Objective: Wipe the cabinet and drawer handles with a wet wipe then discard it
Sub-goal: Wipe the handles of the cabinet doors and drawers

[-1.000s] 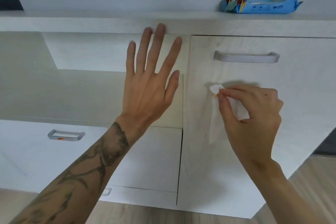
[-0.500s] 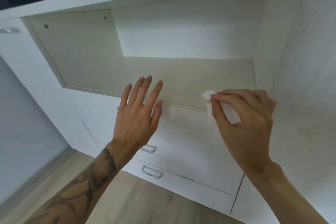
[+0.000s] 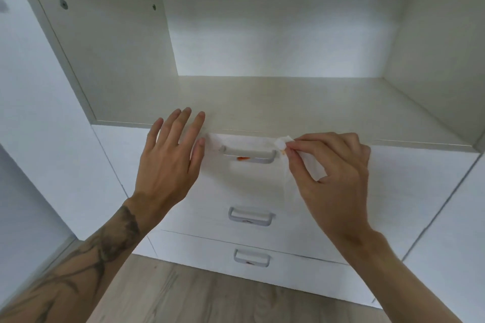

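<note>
Three white drawers stack below an open shelf, each with a grey bar handle. The top drawer handle [image 3: 249, 153] carries an orange smear on its underside. My right hand [image 3: 333, 173] pinches a white wet wipe [image 3: 283, 143] just right of that handle's right end; the wipe shows a small orange stain and trails down below the fingers. My left hand [image 3: 170, 162] is held flat with fingers spread, just left of the same handle, holding nothing. The middle handle [image 3: 250, 216] and bottom handle [image 3: 252, 257] lie lower down, each with a dark mark underneath.
The open shelf recess [image 3: 275, 102] sits right above the drawers, its front edge just over my fingers. White cabinet panels flank the drawers on both sides. Wooden floor [image 3: 223, 296] lies below.
My view swung from the right-hand cabinet door to the drawer stack on the left. Both hands moved with it and now sit either side of the top drawer handle, wipe still pinched.
</note>
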The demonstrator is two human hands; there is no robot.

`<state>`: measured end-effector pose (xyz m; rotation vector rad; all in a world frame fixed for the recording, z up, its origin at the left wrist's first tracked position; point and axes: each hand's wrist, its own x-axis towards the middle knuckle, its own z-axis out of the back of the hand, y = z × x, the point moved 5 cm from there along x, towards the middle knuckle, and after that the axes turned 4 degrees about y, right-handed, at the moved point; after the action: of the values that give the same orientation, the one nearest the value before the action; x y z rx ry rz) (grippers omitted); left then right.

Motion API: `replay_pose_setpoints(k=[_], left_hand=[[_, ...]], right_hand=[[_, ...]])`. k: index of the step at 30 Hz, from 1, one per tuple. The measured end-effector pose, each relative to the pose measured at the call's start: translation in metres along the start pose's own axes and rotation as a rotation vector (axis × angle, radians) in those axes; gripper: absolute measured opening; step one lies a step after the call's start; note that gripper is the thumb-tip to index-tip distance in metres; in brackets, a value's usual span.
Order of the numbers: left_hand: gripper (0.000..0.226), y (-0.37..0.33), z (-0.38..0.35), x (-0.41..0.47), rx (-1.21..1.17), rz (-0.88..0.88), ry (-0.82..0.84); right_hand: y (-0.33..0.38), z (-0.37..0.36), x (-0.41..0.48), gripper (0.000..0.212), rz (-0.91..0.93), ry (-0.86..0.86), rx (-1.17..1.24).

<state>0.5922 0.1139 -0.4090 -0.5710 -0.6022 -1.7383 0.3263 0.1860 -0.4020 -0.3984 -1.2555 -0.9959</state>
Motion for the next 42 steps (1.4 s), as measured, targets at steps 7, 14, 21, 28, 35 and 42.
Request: replay_pose_setpoints(k=[7,14,21,28,35,42], left_hand=[[0.052,0.031,-0.037,0.005,-0.118,-0.126,-0.121],[0.045,0.036,-0.052,0.008,-0.174,-0.157,-0.241],[0.047,0.038,-0.057,0.008,-0.184,-0.160,-0.279],[0.048,0.039,-0.069,0.008,-0.120,-0.161,-0.365],[0.047,0.037,-0.073,0.010,-0.131,-0.139,-0.423],[0.047,0.037,-0.075,0.011,-0.133,-0.126,-0.436]], right_hand=[[0.036,-0.041,-0.025,0.005,-0.120,0.032,-0.119],[0.038,-0.056,-0.021,0.010,-0.267,-0.003,-0.156],[0.019,-0.057,-0.031,0.017,-0.090,0.076,-0.236],[0.012,-0.068,-0.033,0.012,-0.018,-0.028,-0.165],[0.017,-0.073,-0.026,0.009,0.007,0.007,-0.112],[0.035,-0.099,-0.023,0.008,0.035,0.000,-0.091]])
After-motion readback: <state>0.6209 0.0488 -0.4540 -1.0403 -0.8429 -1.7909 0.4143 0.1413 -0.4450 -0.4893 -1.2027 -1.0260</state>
